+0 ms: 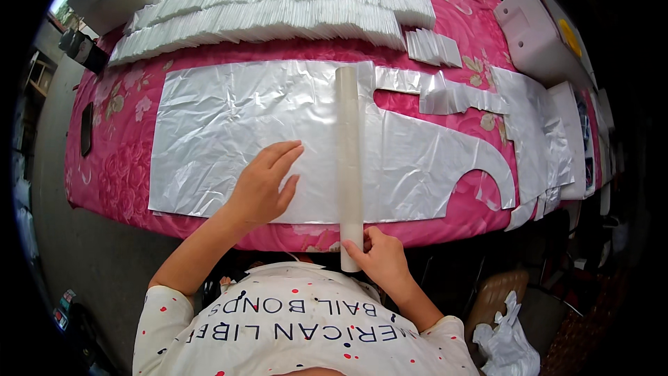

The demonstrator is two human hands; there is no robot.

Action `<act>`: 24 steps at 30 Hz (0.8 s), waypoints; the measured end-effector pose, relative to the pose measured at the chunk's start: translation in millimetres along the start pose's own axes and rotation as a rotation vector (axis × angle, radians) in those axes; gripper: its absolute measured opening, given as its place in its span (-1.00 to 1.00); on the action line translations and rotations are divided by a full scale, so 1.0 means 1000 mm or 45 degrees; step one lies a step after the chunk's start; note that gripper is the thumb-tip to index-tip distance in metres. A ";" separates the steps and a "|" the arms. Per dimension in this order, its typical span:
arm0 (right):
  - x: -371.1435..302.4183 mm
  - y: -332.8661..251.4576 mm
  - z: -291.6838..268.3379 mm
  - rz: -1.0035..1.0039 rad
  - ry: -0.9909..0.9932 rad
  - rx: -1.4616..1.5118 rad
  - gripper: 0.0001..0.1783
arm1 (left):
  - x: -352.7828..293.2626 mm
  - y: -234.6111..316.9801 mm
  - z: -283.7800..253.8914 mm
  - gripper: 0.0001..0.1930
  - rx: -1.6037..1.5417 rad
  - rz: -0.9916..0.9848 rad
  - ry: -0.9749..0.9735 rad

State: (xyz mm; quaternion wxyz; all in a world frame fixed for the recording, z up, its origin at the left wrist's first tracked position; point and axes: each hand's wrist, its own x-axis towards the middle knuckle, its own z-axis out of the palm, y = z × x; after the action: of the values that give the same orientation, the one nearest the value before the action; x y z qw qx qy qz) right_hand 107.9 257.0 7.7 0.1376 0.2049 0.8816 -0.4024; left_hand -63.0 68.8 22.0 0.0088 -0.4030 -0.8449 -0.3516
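A thin, silvery-white plastic apron (243, 125) lies flat and slightly wrinkled, its curved neck end toward the right. Across it, running from far to near, rests a long pale tube (348, 160) whose near end juts past the table edge. My right hand (381, 259) grips that near end between thumb and fingers. To the left of the tube, my left hand (267, 182) is over the apron with its fingers stretched out, holding nothing. Whether its fingertips touch the plastic I cannot tell. Beyond the apron's upper right edge lies a narrow strip of the same plastic (456, 94).
Folded white packets (257, 17) stand in long rows at the back of the pink flowered tablecloth (125, 146). More plastic sheets (532, 132) hang at the right beside a white foam box (536, 35). A black phone (87, 129) and dark cup (83, 51) are at the left.
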 end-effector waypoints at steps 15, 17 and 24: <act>0.212 -0.023 -0.056 0.082 -0.108 1.020 -0.55 | 0.021 -0.011 0.093 -0.35 0.314 0.041 -0.279; 0.243 -0.019 -0.057 0.057 -0.104 1.606 -0.58 | 0.022 -0.011 0.095 -0.35 0.319 0.049 -0.284; 0.272 0.028 -0.123 -0.534 0.102 2.624 -0.68 | 0.016 -0.011 0.093 -0.34 0.302 0.043 -0.257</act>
State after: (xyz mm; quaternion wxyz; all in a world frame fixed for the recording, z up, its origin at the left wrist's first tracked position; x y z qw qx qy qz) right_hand -126.8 436.0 -42.8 -0.2049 0.0791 0.1345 -0.9663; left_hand -56.6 131.1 -49.8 -0.0227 -0.4466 -0.8702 -0.2068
